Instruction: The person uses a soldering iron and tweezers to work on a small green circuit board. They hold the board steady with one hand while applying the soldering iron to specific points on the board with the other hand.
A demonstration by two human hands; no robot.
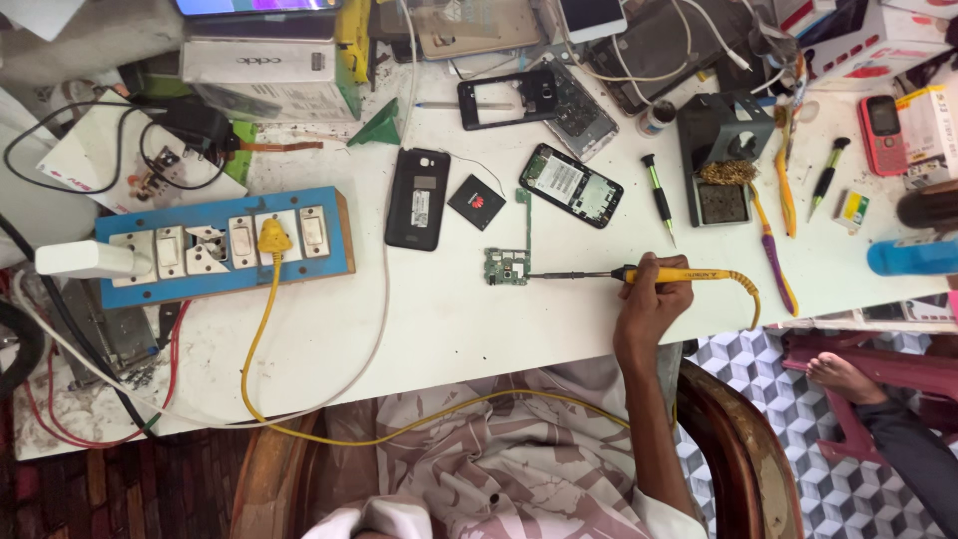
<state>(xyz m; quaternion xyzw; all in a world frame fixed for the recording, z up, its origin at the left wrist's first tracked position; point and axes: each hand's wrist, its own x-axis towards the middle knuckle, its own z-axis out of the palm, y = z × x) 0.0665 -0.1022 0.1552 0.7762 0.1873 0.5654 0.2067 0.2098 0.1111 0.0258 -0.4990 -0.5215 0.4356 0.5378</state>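
Observation:
My right hand (651, 299) grips a yellow-handled soldering iron (671, 274), held level over the white table (469, 329). Its dark tip reaches left and touches a small green phone circuit board (507, 266) lying flat on the table. The iron's yellow cable (261, 349) runs down off the table edge and back up to a yellow plug (273, 238) in the blue switchboard (220, 245). My left hand is not in view.
Around the board lie a black phone back (417, 199), a small black chip card (476, 202), an opened phone (571, 186) and a phone frame (507, 98). A soldering stand (722, 158), screwdrivers (659, 195), a red keypad phone (883, 134) sit right. Another person's foot (843, 377) is at lower right.

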